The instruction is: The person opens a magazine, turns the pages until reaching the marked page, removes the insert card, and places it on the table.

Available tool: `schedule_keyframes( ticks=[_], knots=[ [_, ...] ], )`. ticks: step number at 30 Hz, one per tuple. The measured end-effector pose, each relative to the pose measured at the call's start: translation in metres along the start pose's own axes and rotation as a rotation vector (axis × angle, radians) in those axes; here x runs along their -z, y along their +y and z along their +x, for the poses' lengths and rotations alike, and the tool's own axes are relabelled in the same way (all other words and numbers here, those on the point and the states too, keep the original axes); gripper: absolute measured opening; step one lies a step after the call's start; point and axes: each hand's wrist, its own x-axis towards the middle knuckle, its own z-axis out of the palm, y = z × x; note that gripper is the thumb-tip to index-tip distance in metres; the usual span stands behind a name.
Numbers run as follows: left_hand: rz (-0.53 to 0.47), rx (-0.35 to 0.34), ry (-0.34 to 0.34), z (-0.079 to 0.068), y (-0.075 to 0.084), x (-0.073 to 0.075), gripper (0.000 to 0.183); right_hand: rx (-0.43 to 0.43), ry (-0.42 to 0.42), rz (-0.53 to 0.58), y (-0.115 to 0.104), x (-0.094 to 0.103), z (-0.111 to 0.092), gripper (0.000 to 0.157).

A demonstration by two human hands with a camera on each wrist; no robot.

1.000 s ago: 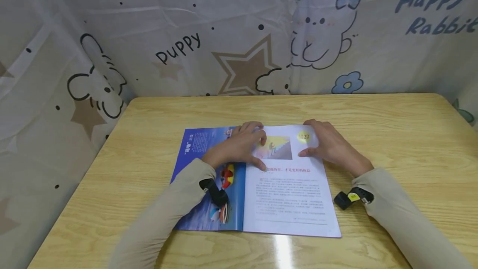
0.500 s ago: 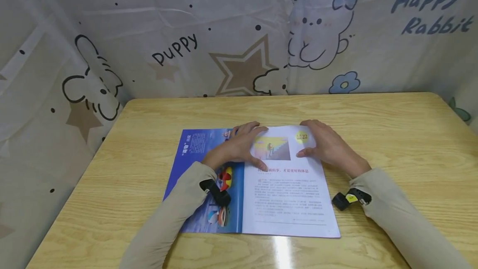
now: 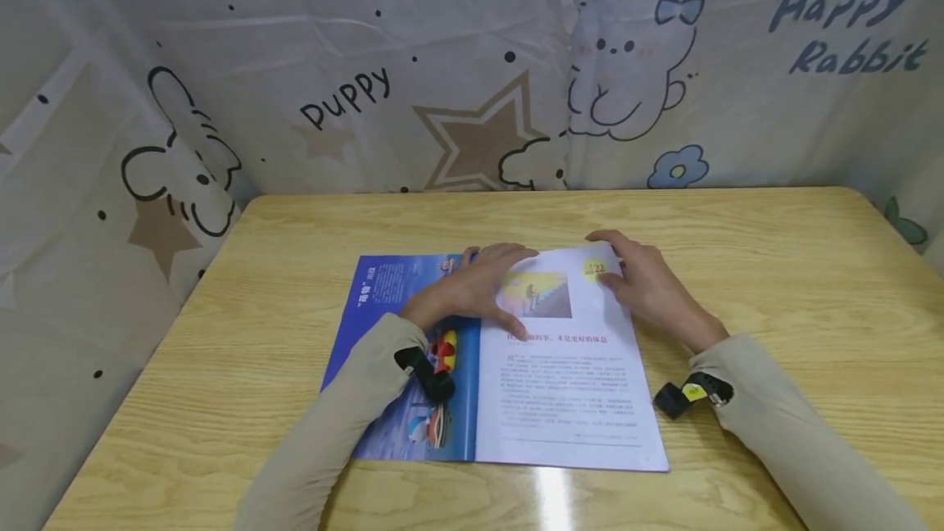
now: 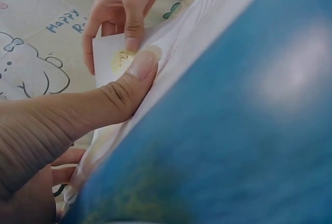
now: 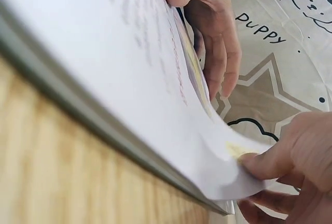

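A magazine (image 3: 568, 400) lies spread out on the wooden table, a blue sea picture page (image 3: 391, 334) on its left side and a white text page on its right. My right hand (image 3: 652, 281) pinches the top right corner of the white page, which bends up between thumb and fingers in the right wrist view, beside the yellow circle (image 5: 238, 149). With its thumb on the white page, my left hand (image 3: 472, 289) rests across the magazine's upper middle, its fingers reaching over the top edge. The left thumb (image 4: 116, 92) shows large in the left wrist view.
The light wooden table (image 3: 774, 285) extends around the magazine on every side. Behind it hangs a printed cloth (image 3: 295, 64) with rabbits and stars. Each wrist carries a small black camera, such as the right one (image 3: 674, 400).
My right thumb has moved up the page to the top right corner, which now lifts in its pinch. My left fingers have straightened from a slight curl, the thumb staying on the page.
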Motion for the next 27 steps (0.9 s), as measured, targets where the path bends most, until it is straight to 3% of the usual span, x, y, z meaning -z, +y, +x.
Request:
schedule_keyframes(
  ticks=[4,14,27],
  knots=[
    [0.038,0.008,0.015,0.0025,0.0003,0.0004,0.108,-0.002,0.023,0.063,0.0035,0.0010,0.0006,0.046],
    [0.040,0.090,0.050,0.0059,0.0071,-0.0001,0.090,-0.065,0.013,0.093,0.0034,0.0018,-0.0007,0.039],
    [-0.022,0.086,0.103,0.0070,0.0065,-0.0011,0.091,-0.073,-0.005,0.111,0.0067,0.0041,0.0006,0.036]
  ],
)
